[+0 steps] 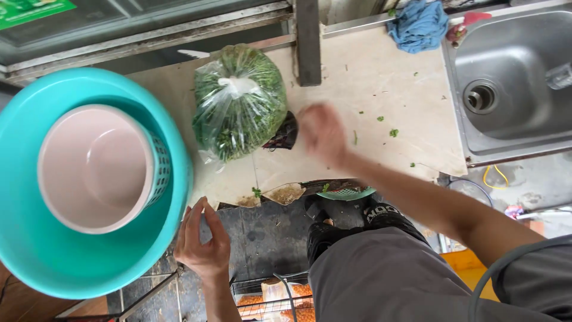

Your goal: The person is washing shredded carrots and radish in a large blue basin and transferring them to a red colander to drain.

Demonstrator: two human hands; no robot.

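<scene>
A clear plastic bag point(239, 110) full of chopped green herbs lies on the beige countertop point(381, 77), its knot facing up. My right hand point(322, 134), blurred, hovers over the counter just right of the bag, beside a small dark object point(285, 134); whether it holds anything is unclear. My left hand point(202, 238) sits below the counter edge with fingers spread, touching the rim of a large teal basin point(36, 250). Inside the basin stands a teal strainer basket point(159, 170) with a pale pink bowl point(92, 167) nested in it.
A steel sink point(512, 89) is set in the counter at the right, with a blue cloth point(420, 24) behind it. Herb scraps dot the counter. A dark post point(308, 42) stands at the counter's back. Below are dark floor tiles, my shoes and a wire rack.
</scene>
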